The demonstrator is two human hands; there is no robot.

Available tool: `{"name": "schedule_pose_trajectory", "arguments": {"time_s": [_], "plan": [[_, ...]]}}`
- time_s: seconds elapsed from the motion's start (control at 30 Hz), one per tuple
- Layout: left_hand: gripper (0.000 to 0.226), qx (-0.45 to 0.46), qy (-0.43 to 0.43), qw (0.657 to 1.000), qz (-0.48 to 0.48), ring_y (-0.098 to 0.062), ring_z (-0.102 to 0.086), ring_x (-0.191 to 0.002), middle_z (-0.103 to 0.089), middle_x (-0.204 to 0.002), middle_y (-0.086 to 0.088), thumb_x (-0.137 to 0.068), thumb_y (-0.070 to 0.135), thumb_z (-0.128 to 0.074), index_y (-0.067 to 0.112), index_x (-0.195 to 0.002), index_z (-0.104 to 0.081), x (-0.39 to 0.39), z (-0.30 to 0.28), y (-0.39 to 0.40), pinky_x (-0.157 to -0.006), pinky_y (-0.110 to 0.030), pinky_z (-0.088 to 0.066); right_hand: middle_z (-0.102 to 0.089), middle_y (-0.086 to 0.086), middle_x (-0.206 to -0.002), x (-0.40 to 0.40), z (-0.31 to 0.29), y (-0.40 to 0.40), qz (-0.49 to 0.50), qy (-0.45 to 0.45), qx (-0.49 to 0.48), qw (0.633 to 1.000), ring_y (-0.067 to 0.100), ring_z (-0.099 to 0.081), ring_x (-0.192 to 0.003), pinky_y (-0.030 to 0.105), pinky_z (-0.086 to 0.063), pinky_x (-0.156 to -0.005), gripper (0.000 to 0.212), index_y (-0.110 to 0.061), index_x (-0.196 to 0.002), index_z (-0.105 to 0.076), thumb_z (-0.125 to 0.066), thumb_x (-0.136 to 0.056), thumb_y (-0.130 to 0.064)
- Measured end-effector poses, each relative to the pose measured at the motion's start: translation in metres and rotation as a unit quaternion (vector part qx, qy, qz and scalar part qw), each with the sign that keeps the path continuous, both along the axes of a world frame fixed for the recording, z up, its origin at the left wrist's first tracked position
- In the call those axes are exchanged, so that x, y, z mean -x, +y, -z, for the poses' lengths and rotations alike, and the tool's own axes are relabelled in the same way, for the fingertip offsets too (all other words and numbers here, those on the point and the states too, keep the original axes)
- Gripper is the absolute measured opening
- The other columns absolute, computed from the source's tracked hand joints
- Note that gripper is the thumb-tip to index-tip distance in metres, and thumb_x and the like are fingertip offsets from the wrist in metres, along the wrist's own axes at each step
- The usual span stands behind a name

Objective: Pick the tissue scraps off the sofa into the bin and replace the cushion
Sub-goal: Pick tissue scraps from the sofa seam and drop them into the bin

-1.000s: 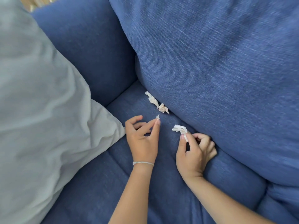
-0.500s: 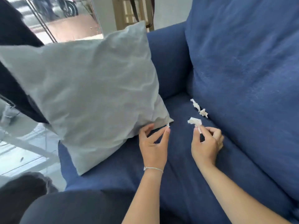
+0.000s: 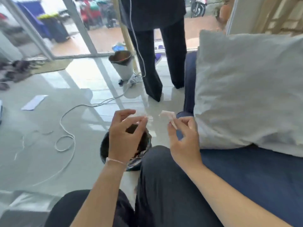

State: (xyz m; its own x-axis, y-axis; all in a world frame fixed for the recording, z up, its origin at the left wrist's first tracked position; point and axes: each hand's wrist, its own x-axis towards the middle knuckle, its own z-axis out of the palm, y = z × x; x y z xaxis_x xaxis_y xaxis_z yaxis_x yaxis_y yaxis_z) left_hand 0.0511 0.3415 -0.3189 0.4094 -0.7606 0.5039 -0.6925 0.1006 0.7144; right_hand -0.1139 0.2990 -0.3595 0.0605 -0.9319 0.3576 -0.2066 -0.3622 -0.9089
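Sat on the glossy pale tiled floor (image 3: 49,161): black-lined round bin (image 3: 105,148), second white bin (image 3: 123,69), loose white cable (image 3: 65,141), flat pale sheet (image 3: 34,102). Rested on the dark blue fabric sofa (image 3: 254,174): grey square cushion (image 3: 246,89).

White bin (image 3: 122,67) w/ dark liner stands on the glossy tiled floor (image 3: 41,161), used here as landmark. Just right of it: a standing person's dark trouser legs (image 3: 164,63). White cable (image 3: 68,128) runs from its base, looping forward-left across floor. Flat white sheet (image 3: 34,102) lies well left & nearer. Shoes (image 3: 11,72) and a mat (image 3: 50,66) far left. Behind it: glass door frame (image 3: 78,27), blurred scooters (image 3: 197,6) outside.
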Motion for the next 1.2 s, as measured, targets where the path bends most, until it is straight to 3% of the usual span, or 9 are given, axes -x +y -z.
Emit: {"name": "schedule_pose_trajectory", "arguments": {"time_s": [0.13,0.2,0.3,0.43,0.6,0.7,0.83,0.93,1.2], "plan": [[0.009,-0.074,0.060,0.991,-0.095,-0.002,-0.061,-0.102,-0.062,-0.106,0.005,-0.085,0.028,-0.078,0.036,-0.088,-0.074,-0.081,0.038,0.039,-0.092,-0.021,-0.051,-0.044,-0.009,-0.093,-0.082,0.015,-0.011,-0.130,0.160,0.001,0.978,0.017,-0.045,-0.095,0.023,-0.035,-0.082,0.035,-0.015,-0.133,-0.067,-0.060,-0.100,-0.026],[0.006,-0.098,0.132,0.977,-0.134,0.000,-0.062,-0.099,-0.062,-0.106,0.008,-0.084,0.034,-0.078,0.039,-0.085,-0.074,-0.102,0.053,0.046,-0.089,-0.028,-0.056,-0.050,-0.007,-0.098,-0.104,0.019,-0.022,-0.140,0.187,-0.001,0.972,0.019,-0.049,-0.100,0.027,-0.042,-0.085,0.040,-0.018,-0.139,-0.061,-0.058,-0.101,-0.030],[0.010,-0.105,0.138,0.976,-0.128,-0.001,-0.063,-0.099,-0.061,-0.108,0.012,-0.084,0.038,-0.078,0.046,-0.081,-0.072,-0.126,0.059,0.035,-0.084,-0.026,-0.058,-0.062,-0.001,-0.112,-0.132,0.026,-0.032,-0.146,0.199,-0.016,0.969,0.019,-0.056,-0.105,0.034,-0.053,-0.093,0.044,-0.025,-0.142,-0.057,-0.058,-0.100,-0.036],[0.002,-0.133,0.139,0.971,-0.140,-0.008,-0.063,-0.102,-0.062,-0.106,0.009,-0.084,0.035,-0.078,0.034,-0.083,-0.077,-0.148,0.062,0.019,-0.089,-0.032,-0.055,-0.067,-0.003,-0.111,-0.159,0.039,-0.042,-0.157,0.207,-0.066,0.963,0.021,-0.061,-0.105,0.045,-0.055,-0.094,0.037,-0.026,-0.132,-0.062,-0.061,-0.097,-0.038],[0.005,-0.130,0.109,0.976,-0.137,-0.006,-0.061,-0.103,-0.062,-0.105,0.010,-0.084,0.037,-0.077,0.031,-0.084,-0.077,-0.175,0.057,0.000,-0.095,-0.034,-0.052,-0.064,-0.015,-0.086,-0.170,0.054,-0.054,-0.144,0.222,-0.097,0.959,0.017,-0.062,-0.091,0.038,-0.055,-0.080,0.015,-0.027,-0.102,-0.066,-0.063,-0.095,-0.040],[0.008,-0.152,0.098,0.974,-0.138,-0.006,-0.059,-0.101,-0.063,-0.104,0.006,-0.085,0.035,-0.077,0.027,-0.086,-0.078,-0.189,0.063,-0.005,-0.096,-0.025,-0.047,-0.063,-0.017,-0.082,-0.175,0.059,-0.061,-0.142,0.223,-0.104,0.959,0.005,-0.060,-0.080,0.028,-0.049,-0.073,0.014,-0.026,-0.096,-0.067,-0.065,-0.094,-0.040],[0.008,-0.186,0.070,0.972,-0.126,-0.001,-0.058,-0.091,-0.062,-0.101,0.007,-0.086,0.035,-0.076,0.027,-0.085,-0.078,-0.191,0.070,-0.005,-0.080,0.004,-0.033,-0.065,-0.018,-0.082,-0.186,0.062,-0.065,-0.147,0.223,-0.115,0.957,0.001,-0.060,-0.077,0.024,-0.045,-0.070,0.020,-0.023,-0.098,-0.072,-0.064,-0.095,-0.041],[0.008,-0.181,0.044,0.975,-0.119,0.010,-0.054,-0.088,-0.061,-0.098,0.009,-0.085,0.036,-0.076,0.028,-0.085,-0.079,-0.192,0.070,-0.005,-0.076,0.006,-0.032,-0.067,-0.015,-0.083,-0.196,0.063,-0.066,-0.157,0.230,-0.109,0.954,-0.001,-0.059,-0.076,0.021,-0.043,-0.068,0.022,-0.022,-0.099,-0.075,-0.065,-0.095,-0.042],[0.009,-0.193,0.037,0.973,-0.123,-0.002,-0.057,-0.095,-0.065,-0.103,0.008,-0.085,0.037,-0.075,0.030,-0.086,-0.080,-0.200,0.070,-0.005,-0.079,0.005,-0.031,-0.071,-0.007,-0.091,-0.203,0.062,-0.065,-0.174,0.237,-0.105,0.950,0.003,-0.060,-0.079,0.014,-0.040,-0.065,0.019,-0.023,-0.101,-0.076,-0.068,-0.095,-0.038]]}}
